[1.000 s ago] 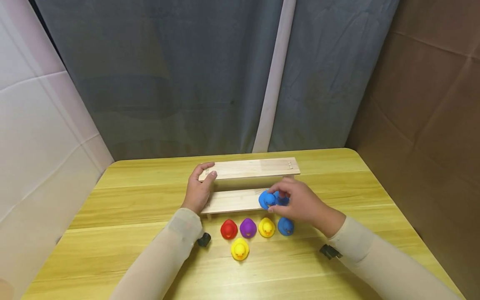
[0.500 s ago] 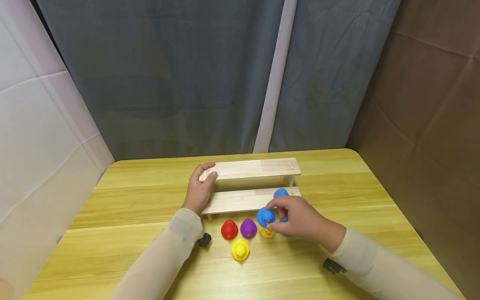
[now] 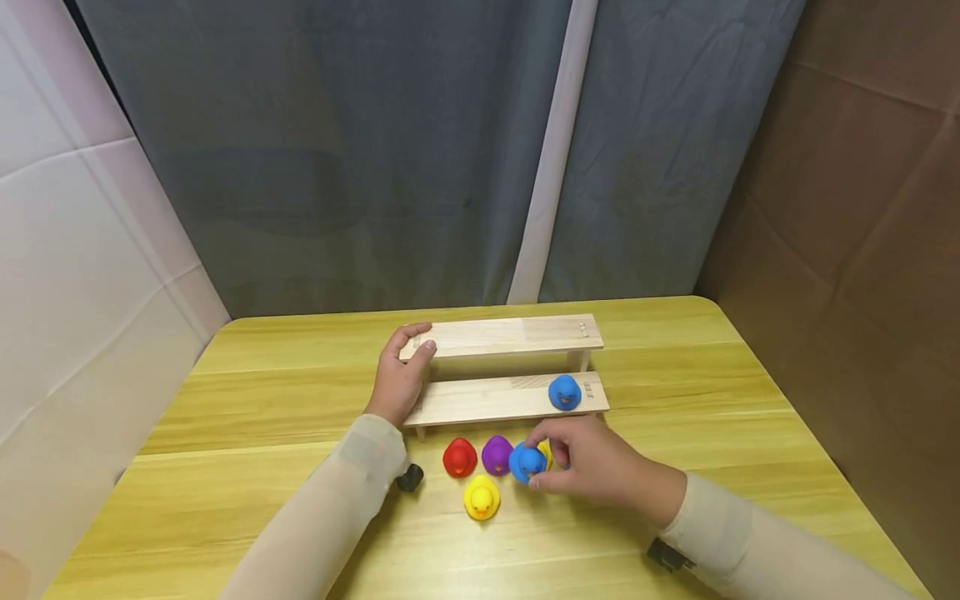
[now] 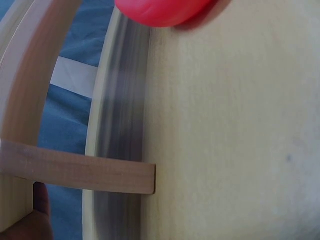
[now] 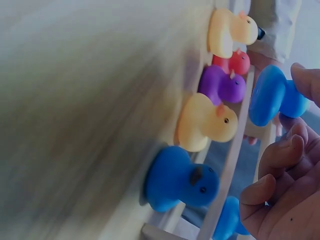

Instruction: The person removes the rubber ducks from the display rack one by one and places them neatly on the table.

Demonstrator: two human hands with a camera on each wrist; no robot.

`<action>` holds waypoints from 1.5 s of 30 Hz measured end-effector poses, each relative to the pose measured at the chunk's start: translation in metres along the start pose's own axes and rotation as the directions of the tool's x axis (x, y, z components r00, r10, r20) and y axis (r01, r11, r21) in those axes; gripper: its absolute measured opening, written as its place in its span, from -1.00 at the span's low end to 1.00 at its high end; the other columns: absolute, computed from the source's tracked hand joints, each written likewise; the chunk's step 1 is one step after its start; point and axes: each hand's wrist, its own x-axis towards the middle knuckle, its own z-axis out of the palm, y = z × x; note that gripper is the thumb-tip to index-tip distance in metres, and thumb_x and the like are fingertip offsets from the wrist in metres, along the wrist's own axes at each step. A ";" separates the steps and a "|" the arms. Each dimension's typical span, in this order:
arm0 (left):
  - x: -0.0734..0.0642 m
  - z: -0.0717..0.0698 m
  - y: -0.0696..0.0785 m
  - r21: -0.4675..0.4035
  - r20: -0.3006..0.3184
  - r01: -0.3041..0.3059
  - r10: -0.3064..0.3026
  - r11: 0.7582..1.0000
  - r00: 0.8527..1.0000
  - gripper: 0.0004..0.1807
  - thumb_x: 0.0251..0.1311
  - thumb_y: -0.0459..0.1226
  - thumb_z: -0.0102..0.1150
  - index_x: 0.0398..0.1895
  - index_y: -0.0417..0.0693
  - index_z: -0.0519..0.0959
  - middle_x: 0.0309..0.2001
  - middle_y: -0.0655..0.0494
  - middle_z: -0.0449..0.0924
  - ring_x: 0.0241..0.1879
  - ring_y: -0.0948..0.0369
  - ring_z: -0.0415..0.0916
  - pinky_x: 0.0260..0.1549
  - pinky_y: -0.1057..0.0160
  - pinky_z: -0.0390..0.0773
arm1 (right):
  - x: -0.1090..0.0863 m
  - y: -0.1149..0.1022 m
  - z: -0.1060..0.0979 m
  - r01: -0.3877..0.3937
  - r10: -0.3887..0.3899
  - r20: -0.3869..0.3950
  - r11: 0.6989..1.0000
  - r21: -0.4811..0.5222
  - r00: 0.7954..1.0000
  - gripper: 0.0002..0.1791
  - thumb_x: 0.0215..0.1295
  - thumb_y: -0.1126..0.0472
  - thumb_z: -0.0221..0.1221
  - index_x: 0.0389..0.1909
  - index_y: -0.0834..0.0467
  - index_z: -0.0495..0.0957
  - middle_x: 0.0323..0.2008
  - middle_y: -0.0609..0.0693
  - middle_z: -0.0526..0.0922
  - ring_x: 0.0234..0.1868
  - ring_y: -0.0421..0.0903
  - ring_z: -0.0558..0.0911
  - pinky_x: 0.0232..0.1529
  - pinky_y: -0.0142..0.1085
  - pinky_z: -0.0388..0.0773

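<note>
My right hand point(image 3: 592, 462) pinches a blue rubber duck point(image 3: 528, 462) between thumb and fingers. In the right wrist view this held blue duck point(image 5: 271, 97) is off the table, beside the row of ducks. My left hand point(image 3: 397, 379) grips the left end of a two-step wooden rack point(image 3: 502, 336), thumb on the upper board. A second blue duck point(image 3: 565, 392) sits toward the right end of the lower board point(image 3: 480, 400). On the table in front stand a red duck point(image 3: 460, 457), a purple duck point(image 3: 497, 455), a yellow duck point(image 5: 197, 122) and another blue duck point(image 5: 175, 180).
Nearer the front, apart from the row, stands another yellow duck point(image 3: 482, 498). A light wooden table point(image 3: 300, 417) carries everything. Grey curtain point(image 3: 375, 167) hangs behind it, with a white cloth point(image 3: 82, 208) at left and a brown one point(image 3: 847, 192) at right.
My right hand has carried its blue duck forward off the lower board, down toward the table row. The other blue duck on the board is now uncovered. My left hand has stayed put.
</note>
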 end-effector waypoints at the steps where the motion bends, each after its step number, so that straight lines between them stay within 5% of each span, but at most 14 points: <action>1: 0.000 0.000 -0.001 0.001 -0.001 -0.002 0.002 1.000 1.000 -0.62 0.53 -0.15 0.16 0.34 0.04 0.53 0.46 0.06 0.38 0.37 0.09 0.34 0.46 -0.01 0.23 | -0.001 0.000 0.001 -0.002 0.002 0.006 1.000 -0.002 1.000 -0.67 0.12 0.13 0.58 -0.11 -0.02 0.72 -0.59 -0.22 0.40 -0.56 -0.34 0.34 -0.50 -0.42 0.33; 45: -0.001 0.000 0.001 0.002 -0.010 -0.004 0.004 1.000 1.000 -0.62 0.54 -0.17 0.16 0.34 0.06 0.53 0.46 0.06 0.38 0.42 0.09 0.30 0.47 -0.02 0.22 | -0.006 -0.004 0.029 -0.032 0.037 0.101 0.998 -0.048 0.994 -0.68 0.14 0.13 0.55 -0.09 0.01 0.74 -0.70 -0.31 0.46 -0.64 -0.41 0.40 -0.54 -0.45 0.37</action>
